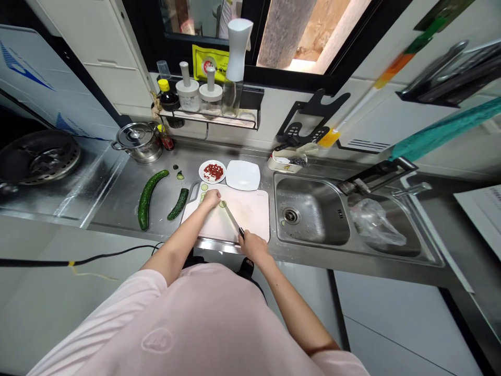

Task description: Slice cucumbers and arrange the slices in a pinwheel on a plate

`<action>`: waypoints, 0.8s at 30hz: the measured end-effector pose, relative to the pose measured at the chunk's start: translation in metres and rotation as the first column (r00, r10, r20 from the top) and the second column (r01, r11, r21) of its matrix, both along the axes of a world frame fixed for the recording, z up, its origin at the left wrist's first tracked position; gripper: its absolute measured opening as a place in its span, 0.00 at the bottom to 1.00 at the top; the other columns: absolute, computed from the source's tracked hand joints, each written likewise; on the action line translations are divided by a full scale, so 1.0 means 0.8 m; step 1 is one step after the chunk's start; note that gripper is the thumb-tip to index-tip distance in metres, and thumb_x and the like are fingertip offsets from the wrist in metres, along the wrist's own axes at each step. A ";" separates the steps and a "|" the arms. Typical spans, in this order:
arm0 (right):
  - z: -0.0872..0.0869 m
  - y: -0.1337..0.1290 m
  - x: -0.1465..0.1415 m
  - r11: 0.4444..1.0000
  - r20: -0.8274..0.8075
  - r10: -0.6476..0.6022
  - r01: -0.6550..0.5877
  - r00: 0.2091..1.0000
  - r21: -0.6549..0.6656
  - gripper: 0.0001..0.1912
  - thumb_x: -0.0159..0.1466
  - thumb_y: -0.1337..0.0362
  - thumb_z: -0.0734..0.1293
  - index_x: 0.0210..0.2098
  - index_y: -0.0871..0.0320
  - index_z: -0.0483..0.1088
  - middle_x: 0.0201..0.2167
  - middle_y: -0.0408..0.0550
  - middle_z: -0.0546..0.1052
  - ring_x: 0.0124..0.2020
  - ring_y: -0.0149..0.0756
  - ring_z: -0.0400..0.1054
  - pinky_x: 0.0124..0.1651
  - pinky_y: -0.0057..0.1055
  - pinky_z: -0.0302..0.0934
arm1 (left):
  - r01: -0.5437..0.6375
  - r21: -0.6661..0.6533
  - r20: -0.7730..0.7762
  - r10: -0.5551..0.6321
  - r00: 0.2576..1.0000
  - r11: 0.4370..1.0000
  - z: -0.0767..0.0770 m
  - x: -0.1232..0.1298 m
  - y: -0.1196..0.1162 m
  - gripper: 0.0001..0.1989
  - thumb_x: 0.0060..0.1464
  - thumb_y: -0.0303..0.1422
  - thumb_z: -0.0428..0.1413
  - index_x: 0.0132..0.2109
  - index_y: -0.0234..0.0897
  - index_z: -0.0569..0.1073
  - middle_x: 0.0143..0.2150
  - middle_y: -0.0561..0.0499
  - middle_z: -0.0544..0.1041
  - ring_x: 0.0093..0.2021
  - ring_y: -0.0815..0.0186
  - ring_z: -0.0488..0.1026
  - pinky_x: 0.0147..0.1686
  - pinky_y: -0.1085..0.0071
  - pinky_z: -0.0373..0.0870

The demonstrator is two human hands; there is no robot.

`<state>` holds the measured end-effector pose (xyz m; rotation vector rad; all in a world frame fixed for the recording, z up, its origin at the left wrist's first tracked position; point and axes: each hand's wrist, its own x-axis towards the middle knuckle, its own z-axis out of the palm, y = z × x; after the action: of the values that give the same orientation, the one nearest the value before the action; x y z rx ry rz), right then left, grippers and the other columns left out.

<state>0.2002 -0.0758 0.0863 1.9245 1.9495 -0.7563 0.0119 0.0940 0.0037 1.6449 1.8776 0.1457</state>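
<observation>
On the steel counter, the white cutting board is my landmark: a whole cucumber and a shorter cucumber piece lie left of it, and a small plate of red flakes sits behind it. On the board, my left hand presses down in a closed cup beside cucumber rounds; whatever lies beneath is hidden. My right hand grips a kitchen knife narrowly by its handle, blade slanted forward to a single round; even cuts would favour curled fingers and a steady blade angle.
</observation>
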 end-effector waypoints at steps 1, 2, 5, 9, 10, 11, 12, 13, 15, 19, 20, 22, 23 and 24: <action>0.000 0.000 0.000 1.000 0.002 0.002 -0.002 1.000 0.001 0.19 0.67 0.54 0.52 0.46 0.60 0.66 0.40 0.57 0.76 0.44 0.44 0.71 0.43 0.35 0.59 | 0.003 0.003 0.000 -0.003 1.000 1.000 0.000 0.000 0.000 0.10 0.42 0.27 0.60 0.36 0.39 0.74 0.39 0.50 0.77 0.41 0.65 0.72 0.41 0.74 0.66; 0.000 0.001 -0.001 1.000 0.004 0.004 -0.004 1.000 0.003 0.19 0.67 0.55 0.52 0.46 0.60 0.66 0.40 0.57 0.76 0.44 0.44 0.71 0.43 0.35 0.59 | 0.004 0.007 0.002 -0.004 1.000 1.000 0.000 0.000 0.000 0.10 0.42 0.27 0.60 0.36 0.39 0.74 0.39 0.50 0.77 0.41 0.65 0.72 0.41 0.74 0.66; 0.001 0.002 -0.001 1.000 0.011 0.006 -0.006 1.000 0.006 0.19 0.67 0.55 0.52 0.45 0.60 0.66 0.40 0.56 0.76 0.43 0.44 0.71 0.43 0.35 0.59 | 0.003 0.013 0.010 -0.003 1.000 1.000 0.000 0.000 0.000 0.10 0.42 0.27 0.60 0.36 0.39 0.74 0.39 0.50 0.77 0.40 0.65 0.72 0.41 0.74 0.66; 0.004 -0.003 0.002 1.000 0.020 0.002 -0.001 1.000 -0.018 0.19 0.67 0.54 0.52 0.46 0.59 0.66 0.40 0.57 0.76 0.44 0.44 0.71 0.43 0.35 0.59 | -0.007 0.009 0.013 0.007 1.000 1.000 -0.002 -0.001 0.000 0.10 0.42 0.27 0.60 0.36 0.39 0.74 0.39 0.50 0.77 0.40 0.66 0.72 0.42 0.74 0.66; 0.005 -0.005 0.004 1.000 0.021 0.000 0.000 1.000 -0.025 0.20 0.67 0.54 0.52 0.46 0.59 0.66 0.41 0.57 0.76 0.44 0.44 0.71 0.43 0.35 0.58 | -0.010 0.009 0.016 0.010 1.000 1.000 -0.003 -0.001 0.000 0.10 0.41 0.28 0.61 0.36 0.39 0.74 0.39 0.50 0.77 0.41 0.66 0.72 0.42 0.74 0.66; 0.006 -0.008 0.005 1.000 0.021 -0.001 0.002 1.000 -0.031 0.20 0.68 0.54 0.52 0.46 0.59 0.66 0.41 0.57 0.76 0.44 0.44 0.71 0.43 0.35 0.58 | -0.012 0.010 0.018 0.012 1.000 1.000 -0.004 -0.001 0.000 0.11 0.41 0.28 0.61 0.36 0.39 0.74 0.39 0.50 0.77 0.41 0.66 0.72 0.42 0.74 0.66; 0.007 -0.010 0.007 0.999 0.023 -0.002 0.003 1.000 -0.037 0.20 0.68 0.54 0.51 0.46 0.59 0.66 0.41 0.57 0.76 0.44 0.44 0.71 0.43 0.35 0.58 | -0.012 0.012 0.019 0.011 1.000 1.000 -0.005 -0.001 0.000 0.11 0.41 0.28 0.61 0.36 0.39 0.74 0.39 0.50 0.77 0.41 0.66 0.72 0.42 0.74 0.66; 0.007 -0.013 0.009 0.999 0.026 -0.003 0.004 1.000 -0.040 0.20 0.68 0.53 0.51 0.46 0.59 0.66 0.40 0.57 0.76 0.44 0.44 0.71 0.43 0.35 0.58 | -0.011 0.012 0.017 0.010 1.000 1.000 -0.005 -0.001 0.000 0.11 0.41 0.28 0.61 0.36 0.39 0.74 0.39 0.50 0.77 0.41 0.65 0.72 0.42 0.74 0.66; 0.007 -0.019 0.013 0.999 0.027 -0.001 0.002 1.000 -0.038 0.21 0.68 0.53 0.50 0.45 0.59 0.66 0.40 0.57 0.76 0.44 0.43 0.71 0.43 0.34 0.58 | -0.005 0.014 0.010 0.005 1.000 1.000 -0.005 -0.001 0.001 0.10 0.41 0.27 0.61 0.36 0.39 0.74 0.39 0.50 0.77 0.41 0.65 0.72 0.41 0.74 0.66; 0.007 -0.026 0.018 1.000 0.023 0.000 0.001 1.000 -0.028 0.21 0.68 0.52 0.51 0.45 0.59 0.66 0.39 0.56 0.76 0.43 0.44 0.71 0.42 0.34 0.58 | 0.000 0.013 0.009 -0.001 1.000 1.000 -0.004 -0.001 0.002 0.10 0.41 0.27 0.61 0.35 0.39 0.74 0.39 0.50 0.77 0.40 0.65 0.73 0.41 0.74 0.66; 0.007 -0.027 0.018 1.000 0.021 -0.001 0.002 1.000 -0.031 0.21 0.68 0.52 0.50 0.45 0.59 0.66 0.39 0.56 0.76 0.43 0.44 0.71 0.42 0.34 0.58 | -0.002 0.008 0.009 0.002 1.000 1.000 -0.004 -0.001 0.002 0.10 0.41 0.27 0.61 0.36 0.39 0.74 0.39 0.50 0.77 0.40 0.65 0.73 0.41 0.75 0.66; 0.008 -0.026 0.017 0.999 0.019 -0.005 0.006 1.000 -0.041 0.21 0.68 0.52 0.50 0.45 0.59 0.66 0.40 0.57 0.76 0.44 0.44 0.70 0.42 0.35 0.58 | -0.010 -0.002 0.004 0.010 1.000 1.000 -0.002 -0.001 0.002 0.11 0.41 0.27 0.61 0.36 0.39 0.75 0.39 0.50 0.78 0.40 0.65 0.73 0.41 0.75 0.66; 0.008 -0.024 0.015 0.999 0.018 -0.007 0.008 1.000 -0.047 0.21 0.68 0.53 0.50 0.46 0.59 0.65 0.40 0.57 0.76 0.44 0.44 0.70 0.42 0.35 0.58 | -0.012 -0.004 0.003 0.012 1.000 1.000 -0.002 -0.001 0.002 0.11 0.40 0.27 0.61 0.36 0.39 0.75 0.40 0.50 0.78 0.41 0.65 0.73 0.41 0.75 0.66; 0.008 -0.022 0.014 0.999 0.016 -0.008 0.009 1.000 -0.049 0.21 0.68 0.53 0.50 0.46 0.59 0.65 0.40 0.57 0.76 0.44 0.44 0.70 0.42 0.35 0.58 | -0.013 -0.004 0.002 0.013 1.000 1.000 -0.001 0.000 0.002 0.11 0.40 0.28 0.61 0.36 0.39 0.75 0.40 0.50 0.78 0.41 0.65 0.73 0.42 0.75 0.66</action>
<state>0.2110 -0.0937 0.0927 1.9057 1.8971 -0.7818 0.0116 0.0954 0.0026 1.6298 1.8859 0.1488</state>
